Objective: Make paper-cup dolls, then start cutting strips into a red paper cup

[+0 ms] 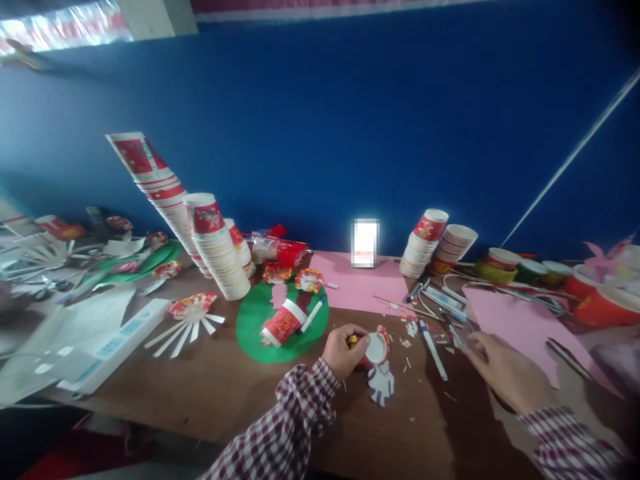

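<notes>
My left hand [345,351] is closed, thumb and fingers pinching the edge of a cut paper cup [377,348] with a white round base and red-and-yellow print. Just below it, a small white paper cutout [381,383] shaped like a figure touches or lies close under the cup. My right hand [513,372] is off to the right, low over the table, its fingers stretched toward a slim metal tool [454,329] that looks like scissors; contact with it is unclear. A white marker [433,351] with a blue cap lies between the hands.
A green paper disc [250,333] bears a red paper cup [284,323] and a marker [313,313]. Tall cup stacks [220,247] lean at left; shorter stacks [425,243] stand at back right. Pink sheets [350,283], a fringed cup [190,313], a power strip [120,343] and paper scraps lie around.
</notes>
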{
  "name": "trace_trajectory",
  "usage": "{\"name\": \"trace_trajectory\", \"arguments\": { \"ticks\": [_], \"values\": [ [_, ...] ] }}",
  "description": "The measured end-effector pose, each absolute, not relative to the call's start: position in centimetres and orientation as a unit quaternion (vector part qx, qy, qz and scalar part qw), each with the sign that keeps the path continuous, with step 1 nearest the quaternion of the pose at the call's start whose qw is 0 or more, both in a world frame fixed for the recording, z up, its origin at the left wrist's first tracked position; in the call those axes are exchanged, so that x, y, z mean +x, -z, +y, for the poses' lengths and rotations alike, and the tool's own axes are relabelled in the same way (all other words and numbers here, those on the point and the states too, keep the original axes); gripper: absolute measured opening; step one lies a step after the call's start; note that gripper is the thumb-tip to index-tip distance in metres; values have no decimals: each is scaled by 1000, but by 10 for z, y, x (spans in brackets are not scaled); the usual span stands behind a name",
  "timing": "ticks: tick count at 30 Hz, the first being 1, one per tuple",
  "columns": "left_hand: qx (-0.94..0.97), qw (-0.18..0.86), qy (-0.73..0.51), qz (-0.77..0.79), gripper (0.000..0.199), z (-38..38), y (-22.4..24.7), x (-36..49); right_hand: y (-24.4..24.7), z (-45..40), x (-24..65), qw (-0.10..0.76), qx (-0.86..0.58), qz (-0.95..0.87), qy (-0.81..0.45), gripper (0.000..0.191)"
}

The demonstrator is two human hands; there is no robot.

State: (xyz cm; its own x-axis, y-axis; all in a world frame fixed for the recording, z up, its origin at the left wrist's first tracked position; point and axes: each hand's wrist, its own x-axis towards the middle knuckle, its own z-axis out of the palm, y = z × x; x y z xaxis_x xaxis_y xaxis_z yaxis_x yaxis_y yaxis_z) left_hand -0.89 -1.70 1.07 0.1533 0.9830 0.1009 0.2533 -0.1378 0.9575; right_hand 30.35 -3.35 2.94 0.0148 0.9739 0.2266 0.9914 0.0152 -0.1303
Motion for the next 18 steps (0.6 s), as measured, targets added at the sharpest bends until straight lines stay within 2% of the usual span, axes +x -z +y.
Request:
{"name": "trace_trajectory", "arguments": {
  "ticks": [4, 9, 13, 18],
  "values": [
    [642, 425, -415, 485, 19, -19, -8, -7, -62, -11, 251, 163, -634, -755, 41, 25],
    [636, 420, -417, 496, 18, -19, -5, -3, -88, 17, 182, 152, -532, -833, -6, 19],
    [633, 414, -420, 501, 17, -17, -7, -4, -88, 10, 167, 173, -525, -832, -39, 18],
    [654, 412, -414, 481, 17, -17, -9, -4, -70, -21, 195, 208, -583, -782, -77, 18]
  ]
}}
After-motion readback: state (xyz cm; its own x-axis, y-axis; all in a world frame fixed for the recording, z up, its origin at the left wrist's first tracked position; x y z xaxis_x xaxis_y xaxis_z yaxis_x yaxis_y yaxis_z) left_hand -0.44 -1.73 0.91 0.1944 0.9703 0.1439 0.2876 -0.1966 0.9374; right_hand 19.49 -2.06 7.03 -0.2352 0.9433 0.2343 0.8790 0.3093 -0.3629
